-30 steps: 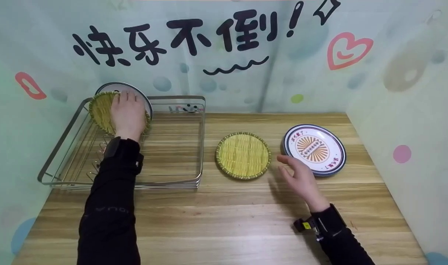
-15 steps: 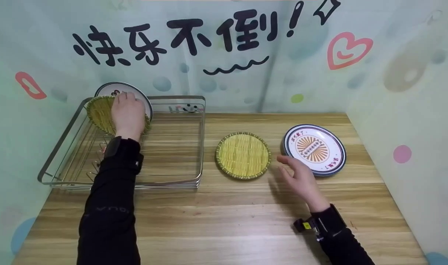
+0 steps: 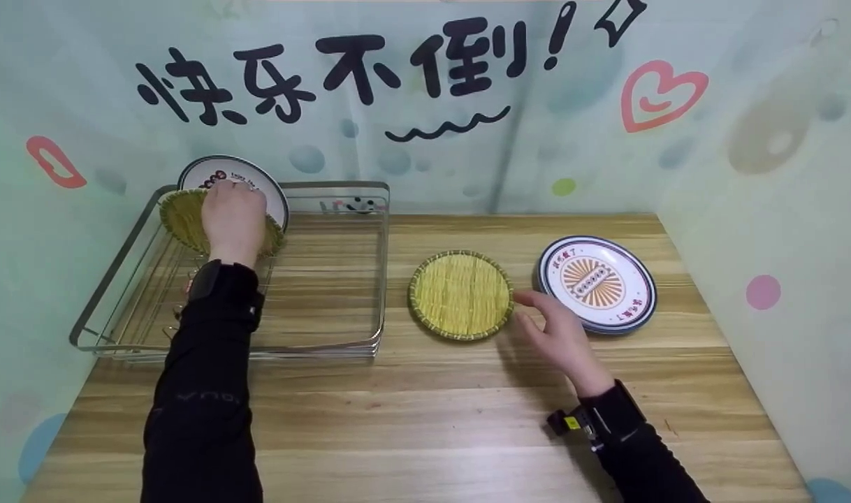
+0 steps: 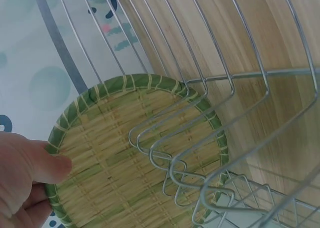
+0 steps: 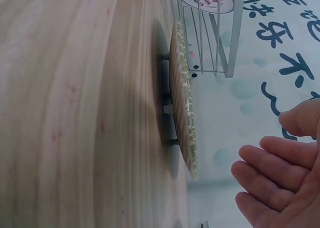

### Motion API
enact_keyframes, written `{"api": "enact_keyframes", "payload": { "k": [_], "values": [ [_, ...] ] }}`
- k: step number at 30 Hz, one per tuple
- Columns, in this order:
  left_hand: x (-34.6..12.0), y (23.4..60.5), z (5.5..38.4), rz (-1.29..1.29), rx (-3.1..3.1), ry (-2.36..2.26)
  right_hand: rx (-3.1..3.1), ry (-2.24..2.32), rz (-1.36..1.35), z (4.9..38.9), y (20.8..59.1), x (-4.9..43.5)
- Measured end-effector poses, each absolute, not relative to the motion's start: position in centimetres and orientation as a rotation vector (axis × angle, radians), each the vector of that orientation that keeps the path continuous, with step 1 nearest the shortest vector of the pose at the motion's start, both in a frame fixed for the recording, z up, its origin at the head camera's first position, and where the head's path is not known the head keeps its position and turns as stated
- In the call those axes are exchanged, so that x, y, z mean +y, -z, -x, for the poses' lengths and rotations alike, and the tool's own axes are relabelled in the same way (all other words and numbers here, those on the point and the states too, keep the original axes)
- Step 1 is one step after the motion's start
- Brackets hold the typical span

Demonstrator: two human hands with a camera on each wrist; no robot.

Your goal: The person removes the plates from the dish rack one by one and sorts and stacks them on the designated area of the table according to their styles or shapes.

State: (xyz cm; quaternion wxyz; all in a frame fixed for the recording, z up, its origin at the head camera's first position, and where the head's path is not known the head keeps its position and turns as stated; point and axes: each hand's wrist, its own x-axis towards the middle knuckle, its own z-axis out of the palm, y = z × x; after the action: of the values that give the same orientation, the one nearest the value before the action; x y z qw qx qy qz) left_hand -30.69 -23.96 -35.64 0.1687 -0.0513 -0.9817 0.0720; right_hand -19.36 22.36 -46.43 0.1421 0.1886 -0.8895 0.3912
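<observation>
My left hand (image 3: 235,220) grips the upper edge of a round woven bamboo tray (image 3: 182,218) in the wire dish rack (image 3: 382,279). In the left wrist view, the thumb of that hand (image 4: 27,170) lies on the green-bound rim of the tray (image 4: 115,153), which stands tilted behind the rack's wire loops. Behind it leans a white plate (image 3: 203,173) with a dark rim. A second woven tray (image 3: 460,297) lies flat on the table, raised on small feet. My right hand (image 3: 558,339) hovers by its right edge, fingers extended and holding nothing (image 5: 280,175).
A white, blue-rimmed plate (image 3: 597,283) with an orange sunburst sits at the right of the wooden table (image 3: 425,426), possibly stacked on another. A printed curtain (image 3: 425,161) closes off the back and sides.
The woven tray in my left hand has tipped back and sunk lower in the rack, showing more of the plate behind. My right hand has moved slightly left toward the second tray.
</observation>
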Motion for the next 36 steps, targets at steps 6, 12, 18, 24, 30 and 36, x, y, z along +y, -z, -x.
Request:
{"api": "enact_keyframes", "payload": {
  "k": [6,12,18,24,30,36],
  "values": [
    [-24.4,35.7,30.7,0.153,-2.750,-0.184,-2.564,-1.143,-0.569,19.4,46.3,22.3],
    [-24.7,36.2,30.8,0.165,-2.640,-0.116,-2.558,-1.151,-0.570,19.5,46.4,22.3],
    [-25.0,36.5,30.5,0.135,-2.536,-0.114,-2.556,-1.131,-0.565,19.5,46.5,22.4],
    [-25.1,36.2,30.3,0.121,-2.505,-0.130,-2.555,-1.127,-0.573,19.4,46.5,22.4],
    [-25.4,36.0,30.0,0.183,-2.426,-0.158,-2.568,-1.104,-0.558,19.3,46.6,22.5],
    [-25.7,35.8,29.7,0.235,-2.375,-0.143,-2.576,-1.100,-0.546,19.2,46.6,22.5]
  ]
}}
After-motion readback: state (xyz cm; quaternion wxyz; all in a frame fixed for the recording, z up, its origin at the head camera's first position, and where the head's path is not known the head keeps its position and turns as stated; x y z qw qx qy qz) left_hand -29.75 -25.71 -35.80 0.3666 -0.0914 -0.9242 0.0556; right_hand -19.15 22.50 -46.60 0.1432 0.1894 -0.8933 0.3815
